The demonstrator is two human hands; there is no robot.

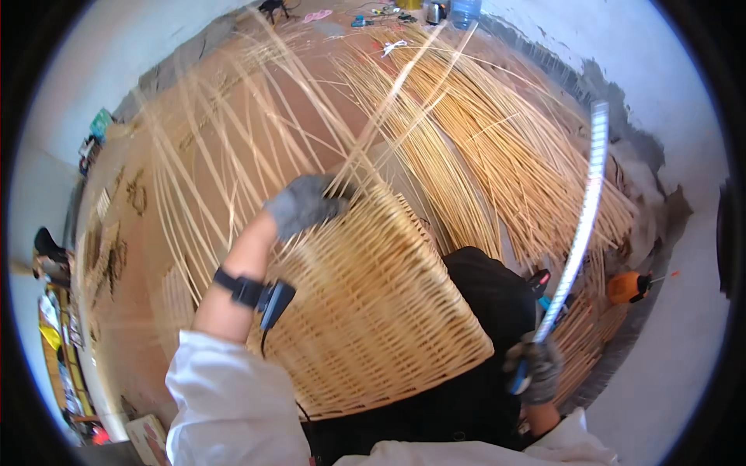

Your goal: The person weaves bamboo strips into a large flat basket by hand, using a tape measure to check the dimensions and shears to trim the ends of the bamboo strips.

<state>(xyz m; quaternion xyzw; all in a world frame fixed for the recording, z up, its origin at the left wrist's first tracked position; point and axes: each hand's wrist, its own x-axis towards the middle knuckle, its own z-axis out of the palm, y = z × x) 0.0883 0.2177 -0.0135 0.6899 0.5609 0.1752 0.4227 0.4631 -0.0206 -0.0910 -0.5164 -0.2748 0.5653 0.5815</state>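
A partly woven wicker basket (373, 311) rests tilted on my lap, its long loose stakes fanning up and away from the upper edge. My left hand (305, 206), in a grey glove, grips that edge where the stakes leave the weave; its fingertips are partly hidden. At the right, my gloved right hand (536, 367) is closed around a tape measure (519, 378). The tape's pale blade (584, 210) is drawn out and rises in a curve well above the hand, apart from the basket. Motion blurs the stakes and part of the weave.
Long bundles of cane (497, 147) cover the floor ahead and to the right. An orange container (628, 287) stands by the right wall, near shorter canes (579, 342). A large blue water bottle (465, 12) is at the far end. Cluttered shelves (66, 349) line the left.
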